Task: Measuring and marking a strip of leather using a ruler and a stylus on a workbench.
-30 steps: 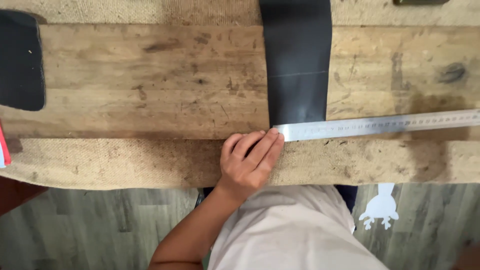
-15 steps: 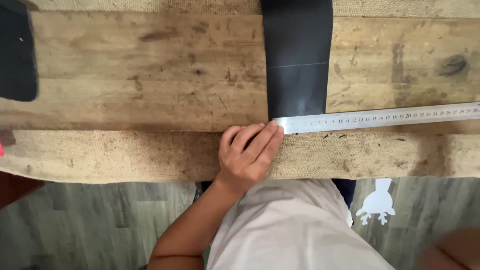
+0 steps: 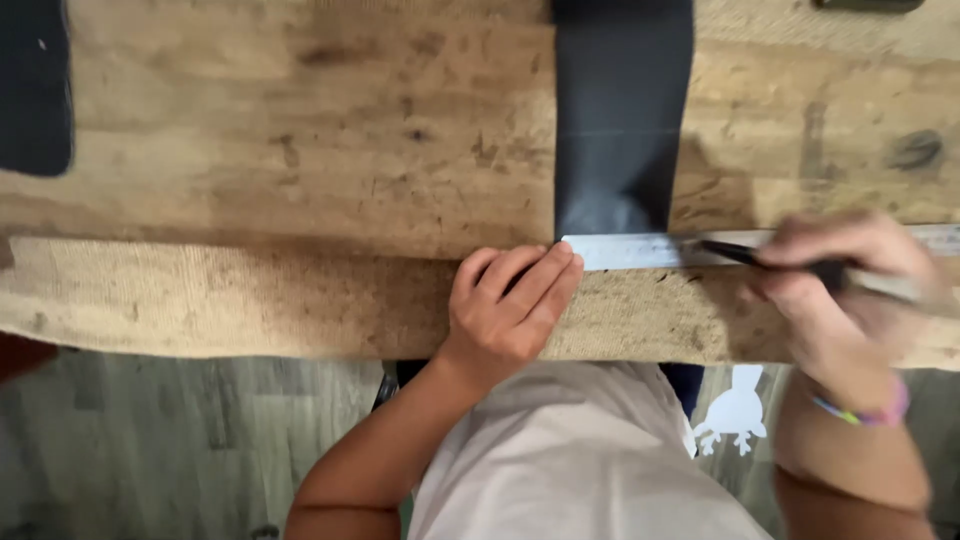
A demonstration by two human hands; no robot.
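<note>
The person wears a pale grey short-sleeved shirt (image 3: 590,460) and a multicoloured woven wristband (image 3: 862,411) on the right wrist.

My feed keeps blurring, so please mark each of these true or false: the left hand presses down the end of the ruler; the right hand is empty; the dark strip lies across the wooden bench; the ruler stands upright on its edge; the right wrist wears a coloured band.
1. The left hand presses the end of the metal ruler. True.
2. The right hand is empty. False: it holds a dark pen against the ruler.
3. The dark strip lies across the wooden bench. True.
4. The ruler stands upright on its edge. False: it lies flat.
5. The right wrist wears a coloured band. True.
</note>
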